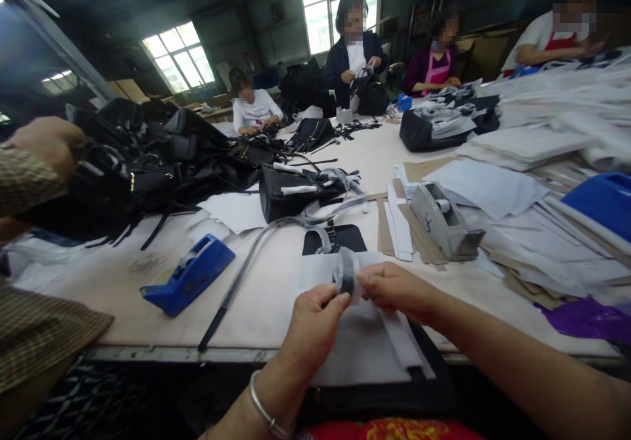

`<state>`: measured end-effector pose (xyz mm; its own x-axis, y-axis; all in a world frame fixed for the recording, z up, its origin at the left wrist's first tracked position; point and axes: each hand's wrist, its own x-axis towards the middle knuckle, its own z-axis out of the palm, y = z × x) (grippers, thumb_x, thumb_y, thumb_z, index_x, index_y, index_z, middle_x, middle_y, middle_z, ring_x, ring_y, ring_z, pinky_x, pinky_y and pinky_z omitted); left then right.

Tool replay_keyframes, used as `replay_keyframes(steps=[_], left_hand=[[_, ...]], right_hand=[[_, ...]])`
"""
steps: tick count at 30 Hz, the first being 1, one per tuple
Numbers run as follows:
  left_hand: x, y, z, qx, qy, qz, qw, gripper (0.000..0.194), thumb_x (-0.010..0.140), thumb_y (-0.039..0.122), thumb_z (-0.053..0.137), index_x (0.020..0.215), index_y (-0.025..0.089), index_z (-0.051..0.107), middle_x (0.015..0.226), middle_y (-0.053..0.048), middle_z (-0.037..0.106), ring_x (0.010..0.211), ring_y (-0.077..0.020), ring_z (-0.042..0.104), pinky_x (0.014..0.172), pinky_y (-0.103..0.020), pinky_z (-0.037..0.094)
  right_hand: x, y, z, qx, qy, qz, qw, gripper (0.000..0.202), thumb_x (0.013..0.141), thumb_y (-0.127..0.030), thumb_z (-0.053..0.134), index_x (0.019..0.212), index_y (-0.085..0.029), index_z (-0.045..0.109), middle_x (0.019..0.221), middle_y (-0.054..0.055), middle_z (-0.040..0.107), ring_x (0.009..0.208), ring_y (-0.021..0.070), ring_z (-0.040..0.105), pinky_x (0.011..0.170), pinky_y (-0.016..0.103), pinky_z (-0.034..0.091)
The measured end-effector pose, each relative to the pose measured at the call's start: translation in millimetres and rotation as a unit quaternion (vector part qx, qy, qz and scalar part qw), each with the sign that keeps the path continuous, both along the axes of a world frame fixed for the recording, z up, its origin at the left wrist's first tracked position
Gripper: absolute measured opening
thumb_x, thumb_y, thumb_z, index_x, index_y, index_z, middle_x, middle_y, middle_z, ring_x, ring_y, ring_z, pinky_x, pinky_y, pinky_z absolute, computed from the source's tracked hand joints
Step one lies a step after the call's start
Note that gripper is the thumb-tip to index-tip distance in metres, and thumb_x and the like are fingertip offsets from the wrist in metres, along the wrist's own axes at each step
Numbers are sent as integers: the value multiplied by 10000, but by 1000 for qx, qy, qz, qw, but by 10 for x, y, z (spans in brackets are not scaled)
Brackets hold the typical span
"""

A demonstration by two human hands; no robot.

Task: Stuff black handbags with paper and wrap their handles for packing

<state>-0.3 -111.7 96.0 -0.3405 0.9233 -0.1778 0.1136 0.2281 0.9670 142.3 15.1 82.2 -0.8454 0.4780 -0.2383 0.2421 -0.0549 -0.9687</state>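
Clear, crinkled film over black makes up the short looped strap (348,274) held above the bench's front edge (172,354), where the left hand (314,318) has its thumb and fingers clamped on the near side and the right hand (394,287) is closed on the far right side; the two are close together, and exactly what lies between the right fingertips is hidden. Beneath them a smooth, slightly sheer white sheet (355,354) covers most of a dark, flat bag (434,364), whose lower part overhangs that edge in shadow, its outline hard to make out. Behind the loop lies a rounded black flap (355,238), partly screened by the wrapping. Left of this, a long strap (251,256) in shiny film curves toward the front edge, ending in a bare black tip. Farther left sits a wedge-shaped, hard blue tape dispenser (190,272); a scuffed grey one (438,220) stands right of the hands, beside flat paper strips (394,220). Toward the bench's back, a boxy black bag (300,193) carries white-wrapped handles. Crumpled purple plastic (586,318) near the right end is cut off by the view, as is a co-worker's checked sleeve (29,170) at the left.
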Motion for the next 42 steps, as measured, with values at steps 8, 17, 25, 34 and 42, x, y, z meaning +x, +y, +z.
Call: replay_keyframes(steps=[8,17,25,34,42], left_hand=[[-70,-8,-19,-22,56,-50,997,164,860,311,631,815,164,689,735,-21,571,702,-150,523,654,-255,407],[39,141,53,-159,-245,-27,956,443,904,577,544,1060,163,537,901,-66,644,583,-124,634,477,-216,493],[189,227,-87,-161,-208,28,964,256,992,405,453,1024,163,529,781,-35,650,508,-97,605,447,-178,473],[119,227,-52,-143,-251,76,954,135,994,290,488,987,162,529,840,-29,617,647,-107,674,496,-172,528],[178,205,-179,-145,-121,62,980,141,972,266,499,889,159,537,826,-21,591,692,-125,688,520,-186,533]], right_hand=[[-185,6,-6,-270,22,-96,958,445,669,-500,790,723,-195,469,512,-113,342,430,37,165,417,203,100],[-127,-139,-191,421,-88,-35,902,242,914,-264,511,711,-156,587,728,56,598,675,172,525,625,302,357],[-123,-240,-40,545,-204,93,808,217,807,-217,637,993,-107,631,941,152,630,783,287,632,643,370,471],[301,31,-156,466,3,-70,882,241,961,-233,437,1030,-138,647,944,102,660,892,215,608,820,337,461],[725,-255,-183,173,-195,-50,964,292,877,-424,564,845,-157,676,668,19,613,624,160,541,564,269,338]])
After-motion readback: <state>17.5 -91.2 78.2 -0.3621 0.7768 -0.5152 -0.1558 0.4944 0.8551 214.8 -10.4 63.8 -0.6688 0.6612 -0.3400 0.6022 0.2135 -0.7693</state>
